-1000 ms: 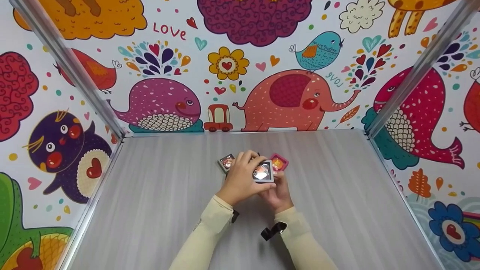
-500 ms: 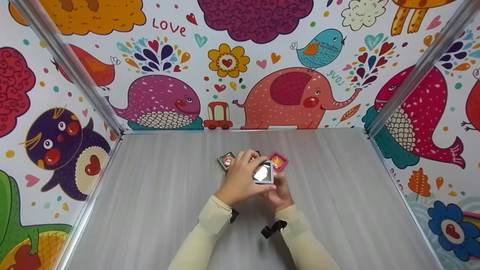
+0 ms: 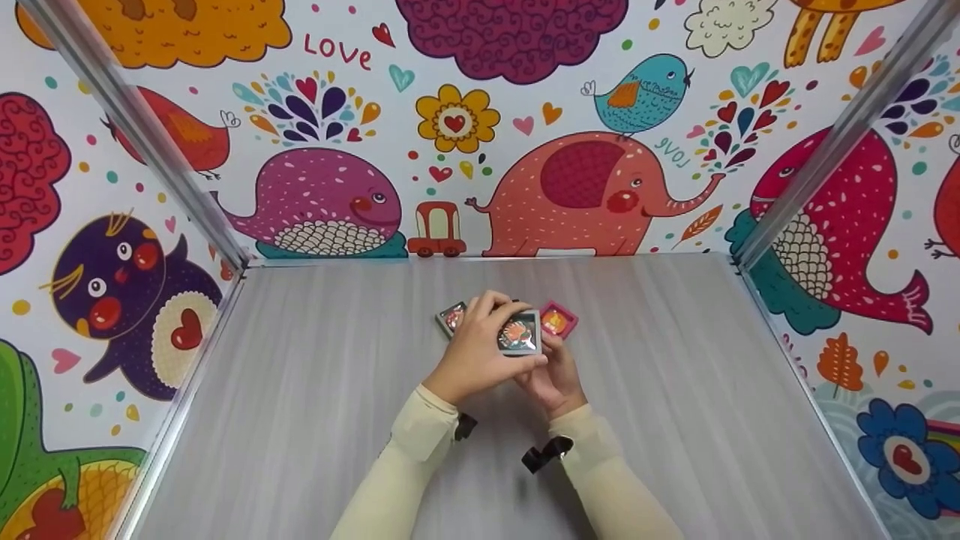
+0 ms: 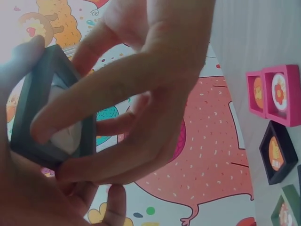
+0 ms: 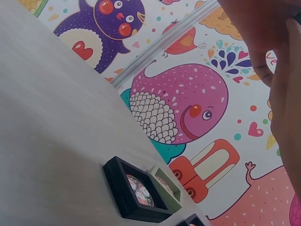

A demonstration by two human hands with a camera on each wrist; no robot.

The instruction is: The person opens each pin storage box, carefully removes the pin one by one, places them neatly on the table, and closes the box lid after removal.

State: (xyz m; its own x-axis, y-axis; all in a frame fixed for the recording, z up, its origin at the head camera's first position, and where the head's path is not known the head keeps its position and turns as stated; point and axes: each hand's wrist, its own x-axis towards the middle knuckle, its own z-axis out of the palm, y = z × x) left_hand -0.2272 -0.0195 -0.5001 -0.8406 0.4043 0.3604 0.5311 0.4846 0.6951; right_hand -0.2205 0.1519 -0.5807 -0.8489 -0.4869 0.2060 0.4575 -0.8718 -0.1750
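In the head view my left hand (image 3: 480,349) holds a grey-framed square case (image 3: 520,332), fingers over its top and thumb along its lower edge. An orange design shows on the case's face. My right hand (image 3: 556,381) is at the lower right corner, partly behind the case. From the left wrist view, the case (image 4: 35,106) appears tilted, and one finger of my right hand (image 4: 146,89) lies across the pale round piece on its back. Other right fingers are beside the frame. Only part of a hand appears in the right wrist view.
Beyond the hands lie a green-framed case (image 3: 448,324) and a pink one (image 3: 568,328). The left wrist view shows two pink frames (image 4: 266,96) touching, plus a black one (image 4: 266,165). Another dark frame (image 5: 117,186) stands against a green one (image 5: 174,202). Patterned walls enclose the grey table (image 3: 315,412).
The hands and the grey case have moved slightly away from the body. The case's tilt differs: the bright glare on its face has faded, and the orange design shows clearly.
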